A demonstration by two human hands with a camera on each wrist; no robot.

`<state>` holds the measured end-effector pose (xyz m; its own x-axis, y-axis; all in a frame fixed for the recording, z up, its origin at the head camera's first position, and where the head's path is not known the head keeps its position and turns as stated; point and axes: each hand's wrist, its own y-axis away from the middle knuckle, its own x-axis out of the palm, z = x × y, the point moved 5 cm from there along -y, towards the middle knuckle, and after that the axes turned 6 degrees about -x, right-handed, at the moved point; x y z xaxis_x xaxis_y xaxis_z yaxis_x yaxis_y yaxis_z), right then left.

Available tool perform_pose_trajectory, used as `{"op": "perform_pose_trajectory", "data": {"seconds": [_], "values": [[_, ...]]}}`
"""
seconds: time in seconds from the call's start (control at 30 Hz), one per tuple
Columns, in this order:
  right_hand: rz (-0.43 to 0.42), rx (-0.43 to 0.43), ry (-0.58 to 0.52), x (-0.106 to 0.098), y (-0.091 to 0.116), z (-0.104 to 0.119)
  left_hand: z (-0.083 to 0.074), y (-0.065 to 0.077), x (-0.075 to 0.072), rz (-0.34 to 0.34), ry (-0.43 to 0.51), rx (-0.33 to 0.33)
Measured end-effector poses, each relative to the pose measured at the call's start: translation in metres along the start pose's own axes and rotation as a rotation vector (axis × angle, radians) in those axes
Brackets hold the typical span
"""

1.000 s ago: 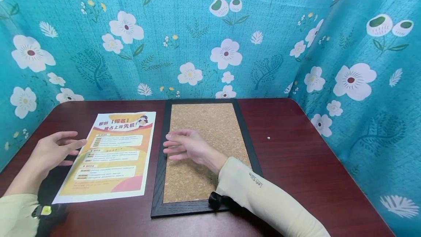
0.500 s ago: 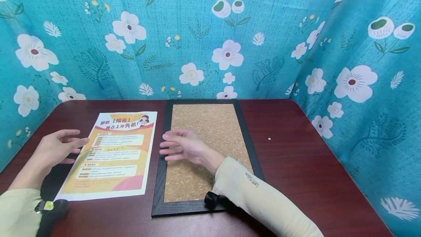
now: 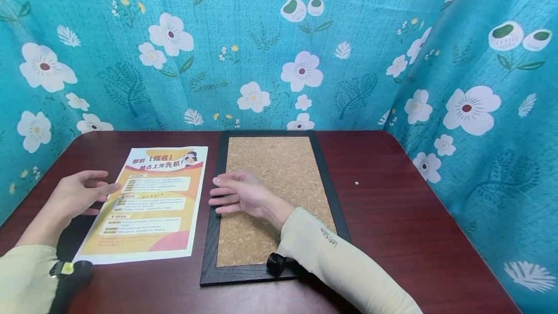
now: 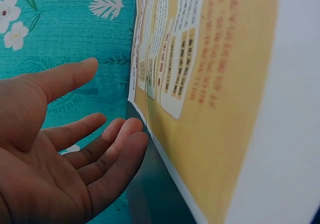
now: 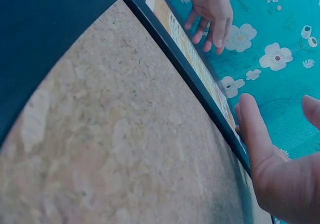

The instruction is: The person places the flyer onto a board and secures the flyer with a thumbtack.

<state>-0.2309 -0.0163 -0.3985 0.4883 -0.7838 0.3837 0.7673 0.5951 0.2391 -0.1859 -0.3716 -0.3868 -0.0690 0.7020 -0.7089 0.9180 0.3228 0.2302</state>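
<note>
A printed poster (image 3: 146,236), orange and yellow with white text boxes, lies on the table left of a cork board (image 3: 279,159) in a black frame. My left hand (image 3: 78,195) hovers at the poster's left edge, thumb and fingers spread apart, holding nothing. In the left wrist view its fingers (image 4: 112,169) come close to the paper's edge; contact cannot be told. My right hand (image 3: 246,195) hangs over the board's left side, fingers extended past the frame toward the poster. Nothing is in it, and its forearm hides part of the board's lower right.
A tiny pale object (image 3: 356,183), too small to identify, lies on the dark red-brown table (image 3: 392,217) right of the board. A blue flowered curtain (image 3: 261,38) hangs behind the table and along its right side.
My right hand has drifted slightly left, and my left hand a little right, so they are somewhat closer together. The poster and cork board have not visibly moved on the table.
</note>
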Motion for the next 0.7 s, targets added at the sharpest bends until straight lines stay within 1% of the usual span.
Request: {"op": "perform_pose_trajectory", "data": {"seconds": [0.3, 0.5, 0.7], "values": [[-0.001, 0.008, 0.004, 0.002, -0.003, -0.002, 0.007, -0.006, 0.001, 0.017, 0.014, -0.022], [-0.016, 0.018, -0.008, 0.005, -0.004, -0.003, 0.004, -0.005, 0.001, 0.016, 0.002, -0.039], [-0.019, 0.02, -0.013, 0.01, -0.007, -0.003, 0.002, -0.008, 0.0, 0.016, -0.01, -0.055]]}}
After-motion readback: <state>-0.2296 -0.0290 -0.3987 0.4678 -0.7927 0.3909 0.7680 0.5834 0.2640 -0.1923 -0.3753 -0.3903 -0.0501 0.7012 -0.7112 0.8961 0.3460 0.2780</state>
